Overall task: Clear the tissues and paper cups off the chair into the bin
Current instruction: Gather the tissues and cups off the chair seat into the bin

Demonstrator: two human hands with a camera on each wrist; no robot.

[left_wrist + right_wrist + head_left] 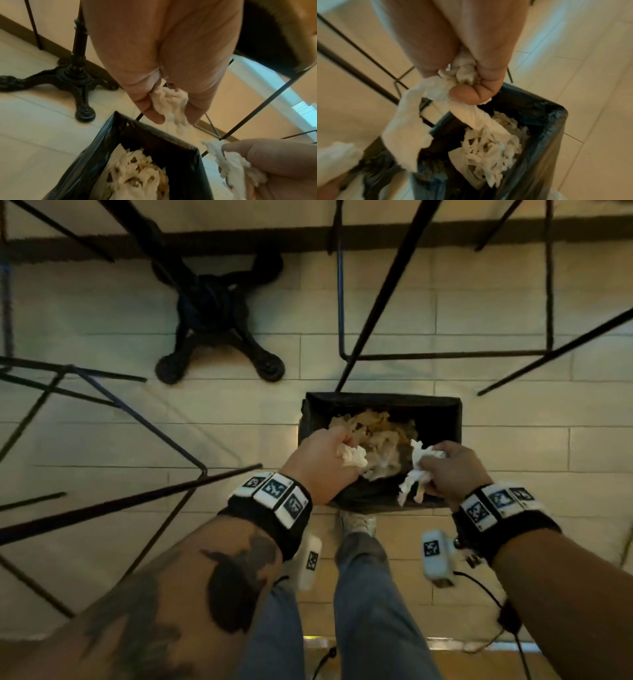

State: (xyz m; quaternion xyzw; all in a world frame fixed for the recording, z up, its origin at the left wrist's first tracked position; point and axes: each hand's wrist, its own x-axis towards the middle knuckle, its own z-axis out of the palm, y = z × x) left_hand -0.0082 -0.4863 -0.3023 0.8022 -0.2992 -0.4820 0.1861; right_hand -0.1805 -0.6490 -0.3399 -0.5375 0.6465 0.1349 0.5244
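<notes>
A black-lined waste bin point(445, 409) stands on the floor in front of my feet, holding several crumpled paper napkins point(380, 440). My left hand point(322, 460) is over the bin's near left side and grips a crumpled white napkin point(352, 455); its fingers curl round that napkin point(168, 100). My right hand point(452, 467) is over the bin's near right corner and clutches a longer white napkin point(416, 474), which hangs down from the fist point(412, 128) above the bin liner point(553, 121).
A black cast-iron table base point(219, 313) stands on the tiled floor beyond the bin to the left. Thin black metal chair legs point(387, 289) cross the view on both sides and behind the bin. My shoe point(358, 522) is just short of the bin.
</notes>
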